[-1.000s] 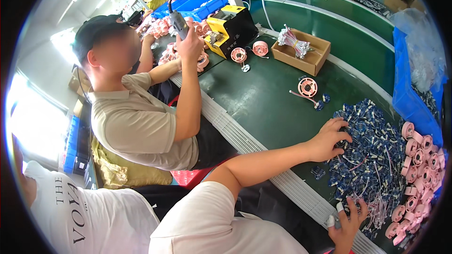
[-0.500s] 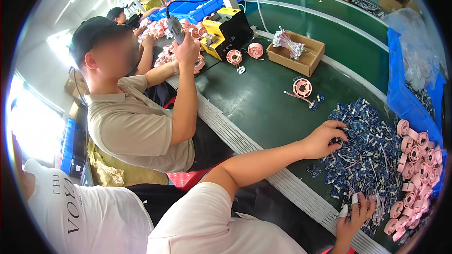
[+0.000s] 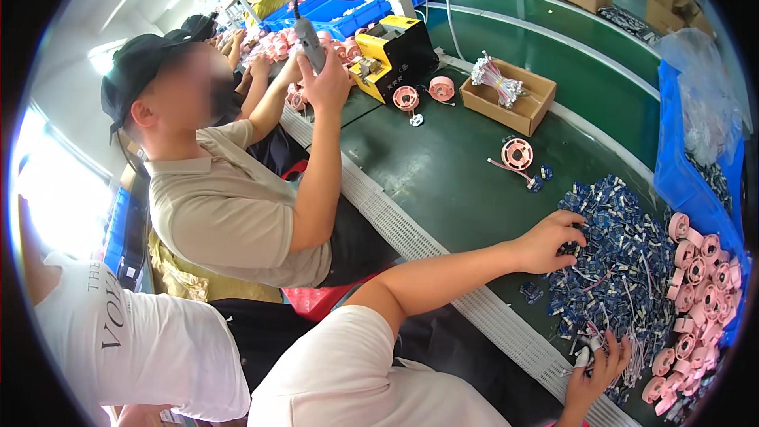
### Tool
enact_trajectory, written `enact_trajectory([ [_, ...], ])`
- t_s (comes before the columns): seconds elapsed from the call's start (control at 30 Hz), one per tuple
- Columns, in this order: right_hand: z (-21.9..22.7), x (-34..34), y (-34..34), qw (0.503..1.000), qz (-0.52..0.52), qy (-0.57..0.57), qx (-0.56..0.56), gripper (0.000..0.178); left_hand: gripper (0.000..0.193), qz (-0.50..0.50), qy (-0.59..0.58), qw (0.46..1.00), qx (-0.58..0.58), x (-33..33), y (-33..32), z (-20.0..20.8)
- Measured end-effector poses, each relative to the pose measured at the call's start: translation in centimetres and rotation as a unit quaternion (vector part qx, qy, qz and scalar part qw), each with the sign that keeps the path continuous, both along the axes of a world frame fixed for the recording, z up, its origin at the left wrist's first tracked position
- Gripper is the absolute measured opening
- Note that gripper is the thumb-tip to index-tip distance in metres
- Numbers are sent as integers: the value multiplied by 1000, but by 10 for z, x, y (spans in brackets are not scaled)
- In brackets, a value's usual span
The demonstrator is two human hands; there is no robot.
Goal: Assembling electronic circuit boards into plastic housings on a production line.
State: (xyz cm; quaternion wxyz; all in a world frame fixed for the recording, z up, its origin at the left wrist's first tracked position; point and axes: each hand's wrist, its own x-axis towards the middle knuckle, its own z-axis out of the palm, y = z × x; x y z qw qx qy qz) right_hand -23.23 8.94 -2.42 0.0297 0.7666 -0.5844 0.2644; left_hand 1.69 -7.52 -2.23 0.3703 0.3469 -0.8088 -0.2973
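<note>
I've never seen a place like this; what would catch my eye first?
Probably the heap of blue circuit boards on the green table, with the person's left hand at its left edge and right hand at its near end. Beside it on the right lies a pile of pink round parts, near a blue bin. Farther back, a yellow and black machine stands near a co-worker holding up a grey tool.

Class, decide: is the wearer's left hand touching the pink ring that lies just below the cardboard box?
Apart: the head view shows green tabletop between the left hand and the pink ring.
</note>
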Motion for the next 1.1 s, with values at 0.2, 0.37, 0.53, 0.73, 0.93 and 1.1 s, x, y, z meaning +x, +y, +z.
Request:
enact_trajectory([
  [0.2, -1, -1, 1, 1000, 10, 7, -19, 11, 31, -1, 1, 1000, 0, 0, 0, 0],
  [0.37, -5, -5, 2, 1000, -4, -9, -25, 11, 31, -2, 9, 1000, -4, 0, 0, -2],
  [0.53, -1, -5, 0, 999, -14, -11, -29, 11, 33, 0, 16, 1000, -13, 0, -1, -4],
  [0.73, 6, -6, -2, 999, -22, -2, -37, 9, 34, -7, 6, 1000, 14, -3, -1, 5],
  [0.93, 26, 7, -20, 997, -5, -44, -69, 15, 36, -10, -7, 1000, 21, -5, -4, 10],
  [1.1, 26, 6, -24, 998, -12, -52, -35, 14, 38, -4, -32, 999, 29, -6, -4, 15],
])
